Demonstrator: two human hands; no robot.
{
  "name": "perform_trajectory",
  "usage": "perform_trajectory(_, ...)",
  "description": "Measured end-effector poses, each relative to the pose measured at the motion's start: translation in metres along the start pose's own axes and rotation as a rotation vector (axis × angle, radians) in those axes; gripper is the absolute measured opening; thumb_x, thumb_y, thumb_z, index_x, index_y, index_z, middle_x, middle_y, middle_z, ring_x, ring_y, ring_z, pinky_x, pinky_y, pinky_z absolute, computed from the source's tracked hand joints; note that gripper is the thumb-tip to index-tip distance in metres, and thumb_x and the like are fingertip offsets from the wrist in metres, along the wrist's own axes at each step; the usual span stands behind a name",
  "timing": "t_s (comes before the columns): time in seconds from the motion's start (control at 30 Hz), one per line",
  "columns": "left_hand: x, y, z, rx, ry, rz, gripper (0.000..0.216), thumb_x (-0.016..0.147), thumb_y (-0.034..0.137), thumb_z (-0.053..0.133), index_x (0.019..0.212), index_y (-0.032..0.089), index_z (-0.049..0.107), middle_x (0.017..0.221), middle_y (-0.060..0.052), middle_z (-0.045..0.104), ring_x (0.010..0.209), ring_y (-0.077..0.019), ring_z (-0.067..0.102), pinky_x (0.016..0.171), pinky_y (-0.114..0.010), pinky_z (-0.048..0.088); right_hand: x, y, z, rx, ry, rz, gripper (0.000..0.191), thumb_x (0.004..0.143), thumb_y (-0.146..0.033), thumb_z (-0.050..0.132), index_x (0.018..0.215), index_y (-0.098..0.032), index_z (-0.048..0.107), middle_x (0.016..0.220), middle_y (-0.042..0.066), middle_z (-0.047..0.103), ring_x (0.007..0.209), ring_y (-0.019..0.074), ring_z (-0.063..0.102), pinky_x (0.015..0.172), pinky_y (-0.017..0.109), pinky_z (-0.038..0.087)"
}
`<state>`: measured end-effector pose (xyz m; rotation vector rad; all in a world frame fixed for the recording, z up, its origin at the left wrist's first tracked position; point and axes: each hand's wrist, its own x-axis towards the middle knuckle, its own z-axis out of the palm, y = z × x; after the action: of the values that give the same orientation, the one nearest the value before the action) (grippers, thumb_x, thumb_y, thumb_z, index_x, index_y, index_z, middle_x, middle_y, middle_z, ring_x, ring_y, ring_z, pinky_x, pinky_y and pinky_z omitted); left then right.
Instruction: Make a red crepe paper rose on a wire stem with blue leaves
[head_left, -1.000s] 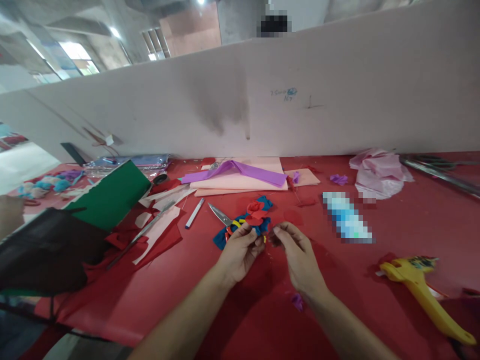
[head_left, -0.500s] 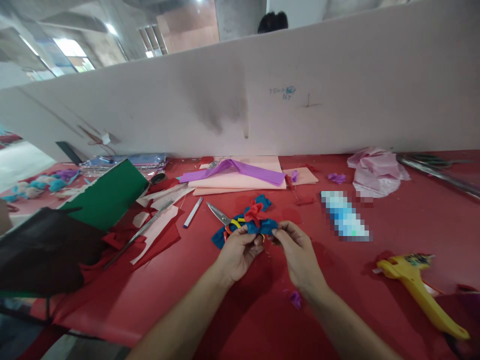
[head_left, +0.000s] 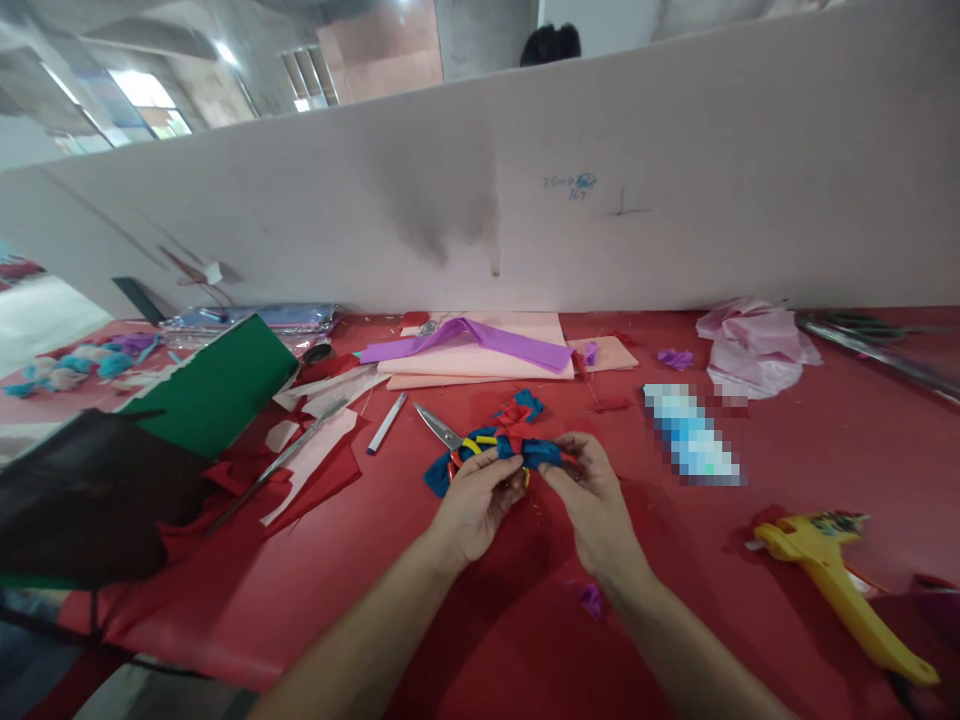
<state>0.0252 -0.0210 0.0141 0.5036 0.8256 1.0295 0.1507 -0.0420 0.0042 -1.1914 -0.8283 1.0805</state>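
Observation:
Between my two hands is a small flower of blue and red crepe paper (head_left: 538,453). My left hand (head_left: 478,500) pinches its left side, thumb on top. Opposite it, my right hand (head_left: 591,492) grips the right side between thumb and fingers. A pair of scissors (head_left: 442,430) with red and yellow handles lies just beyond my left hand, its blades parted and its handles partly covered. More blue crepe paper (head_left: 437,474) sits under the scissors, and red and blue crumpled pieces (head_left: 529,403) show behind the flower.
A yellow glue gun (head_left: 832,575) lies at right, near a blurred-out pale blue item (head_left: 694,435). Purple strips (head_left: 465,343) rest on folded peach paper (head_left: 480,372) at the back. A white pen (head_left: 386,424), a green board (head_left: 217,400) and a dark bag (head_left: 90,500) are left. A white partition (head_left: 315,220) stands behind.
The blue part between my hands has turned, and a bit of red now shows by my right fingers. My right hand has shifted slightly; my left stays nearly in place.

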Motion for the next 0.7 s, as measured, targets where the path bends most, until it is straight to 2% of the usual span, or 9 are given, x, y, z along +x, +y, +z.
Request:
perform_trajectory(0.07, 0.001, -0.003, -0.001, 0.02, 0.017, 0.003, 0.014, 0.062, 0.016, 0.075, 0.064, 0.013, 0.062, 0.059, 0.001, 0.055, 0.055, -0.0061, 0.047, 0.056, -0.017, 0.04, 0.001, 0.0, -0.003, -0.157, -0.05, -0.133, 0.033, 0.071, -0.02, 0.066, 0.102, -0.027, 0.057, 0.103, 0.001, 0.06, 0.087, 0.0171, 0.058, 0.078, 0.032, 0.046)
perform_trajectory(0.1, 0.002, -0.004, -0.002, 0.028, 0.012, 0.003, 0.014, 0.061, 0.016, 0.076, 0.068, 0.013, 0.064, 0.062, 0.0, 0.058, 0.056, -0.006, 0.049, 0.058, -0.017, 0.041, 0.002, 0.0, -0.004, -0.227, -0.068, -0.192, 0.033, 0.072, -0.02, 0.065, 0.104, -0.027, 0.058, 0.106, 0.003, 0.059, 0.092, 0.0184, 0.058, 0.081, 0.033, 0.046)
perform_trajectory(0.2, 0.001, -0.005, -0.002, 0.07, -0.014, 0.016, 0.018, 0.061, 0.017, 0.077, 0.075, 0.013, 0.066, 0.065, 0.001, 0.059, 0.057, -0.0057, 0.05, 0.06, -0.018, 0.042, 0.005, 0.002, -0.006, -0.338, -0.048, -0.275, 0.015, 0.074, -0.025, 0.067, 0.089, -0.023, 0.064, 0.098, 0.004, 0.059, 0.093, 0.0202, 0.057, 0.08, 0.033, 0.046)
perform_trajectory(0.33, -0.003, -0.003, 0.003, 0.14, 0.009, 0.108, 0.018, 0.062, 0.022, 0.078, 0.069, 0.015, 0.063, 0.055, 0.006, 0.05, 0.049, -0.0039, 0.042, 0.052, -0.016, 0.036, 0.006, 0.003, -0.004, -0.168, -0.026, -0.107, 0.011, 0.077, -0.032, 0.065, 0.079, -0.022, 0.062, 0.078, 0.0, 0.062, 0.075, 0.0167, 0.057, 0.071, 0.03, 0.045)
perform_trajectory(0.5, -0.002, 0.001, 0.004, 0.204, 0.033, 0.257, 0.013, 0.066, 0.023, 0.074, 0.067, 0.015, 0.064, 0.057, 0.005, 0.052, 0.05, -0.0045, 0.043, 0.053, -0.017, 0.037, 0.003, 0.002, 0.001, 0.116, 0.002, 0.109, 0.018, 0.072, -0.036, 0.068, 0.068, -0.021, 0.058, 0.065, -0.003, 0.059, 0.062, 0.0145, 0.055, 0.065, 0.028, 0.045)
perform_trajectory(0.6, -0.001, 0.003, 0.002, 0.238, 0.039, 0.269, 0.008, 0.066, 0.02, 0.072, 0.07, 0.016, 0.067, 0.059, 0.004, 0.055, 0.052, -0.0053, 0.046, 0.055, -0.018, 0.039, 0.003, -0.001, 0.0, 0.088, -0.015, 0.129, 0.017, 0.067, -0.034, 0.072, 0.074, -0.022, 0.062, 0.073, -0.002, 0.065, 0.069, 0.0165, 0.058, 0.069, 0.03, 0.046)
perform_trajectory(0.7, -0.002, 0.006, 0.002, 0.269, 0.016, 0.234, 0.015, 0.064, 0.02, 0.073, 0.078, 0.015, 0.07, 0.069, 0.0, 0.064, 0.064, -0.0095, 0.057, 0.066, -0.022, 0.045, 0.005, -0.003, -0.002, -0.037, -0.119, 0.094, 0.025, 0.065, -0.03, 0.074, 0.088, -0.023, 0.068, 0.089, 0.002, 0.069, 0.083, 0.0186, 0.06, 0.076, 0.031, 0.045)
